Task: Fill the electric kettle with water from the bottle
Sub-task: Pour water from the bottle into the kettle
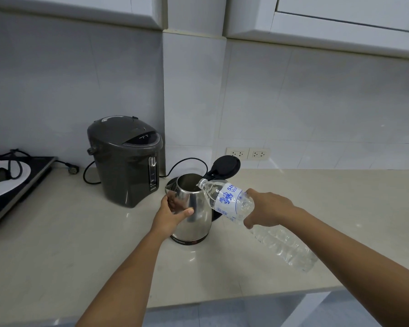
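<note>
The kettle point(194, 208) is showing a brand name on its black base band, reading roughly "KASHIWA", though the small letters are blurring. To the right of the kettle, the bottle point(236, 201) is carrying a white label with blue letters, partly showing "SIN" above "WA". Behind the kettle, the dark water boiler point(125, 161) is bearing markings too small to read.

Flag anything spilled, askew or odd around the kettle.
No spill shows on the counter. The bottle tilts into the open kettle, as expected. One oddity: an unplugged plug lies loose by the cooktop.
</note>
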The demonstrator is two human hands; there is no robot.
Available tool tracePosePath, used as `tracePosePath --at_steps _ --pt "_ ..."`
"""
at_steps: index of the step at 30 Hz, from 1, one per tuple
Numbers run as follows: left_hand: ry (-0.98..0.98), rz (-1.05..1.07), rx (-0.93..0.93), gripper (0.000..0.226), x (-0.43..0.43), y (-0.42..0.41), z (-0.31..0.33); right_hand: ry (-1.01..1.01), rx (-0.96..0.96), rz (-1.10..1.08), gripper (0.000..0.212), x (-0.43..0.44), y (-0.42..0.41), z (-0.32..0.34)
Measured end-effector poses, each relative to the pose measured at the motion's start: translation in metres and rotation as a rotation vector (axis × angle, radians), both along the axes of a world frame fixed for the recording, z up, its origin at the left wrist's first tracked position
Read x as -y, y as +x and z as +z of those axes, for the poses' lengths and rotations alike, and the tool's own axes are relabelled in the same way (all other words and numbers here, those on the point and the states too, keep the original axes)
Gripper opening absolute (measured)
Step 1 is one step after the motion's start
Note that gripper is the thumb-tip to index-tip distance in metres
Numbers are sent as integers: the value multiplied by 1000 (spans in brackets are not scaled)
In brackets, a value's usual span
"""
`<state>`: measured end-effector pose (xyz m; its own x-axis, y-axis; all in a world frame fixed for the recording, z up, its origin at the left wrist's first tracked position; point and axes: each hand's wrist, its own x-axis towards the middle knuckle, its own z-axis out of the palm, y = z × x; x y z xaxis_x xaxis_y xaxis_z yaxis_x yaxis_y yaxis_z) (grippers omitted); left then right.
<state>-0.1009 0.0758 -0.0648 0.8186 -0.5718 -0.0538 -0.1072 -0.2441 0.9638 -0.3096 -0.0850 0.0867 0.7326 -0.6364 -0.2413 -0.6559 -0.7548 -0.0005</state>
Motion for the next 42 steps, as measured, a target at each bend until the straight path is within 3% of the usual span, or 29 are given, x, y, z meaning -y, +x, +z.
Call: tracePosePath --at_steps 29,35,42 --pt "-7 -6 -8 93 0 4 -4 -5 -21 1 85 0 0 3" --pt "27 -32 9 95 -1 3 -1 36 38 -31 87 -3 -4 -11" --pt "117 -77 51 81 -10 6 9 183 181 -75 86 -10 -10 -44"
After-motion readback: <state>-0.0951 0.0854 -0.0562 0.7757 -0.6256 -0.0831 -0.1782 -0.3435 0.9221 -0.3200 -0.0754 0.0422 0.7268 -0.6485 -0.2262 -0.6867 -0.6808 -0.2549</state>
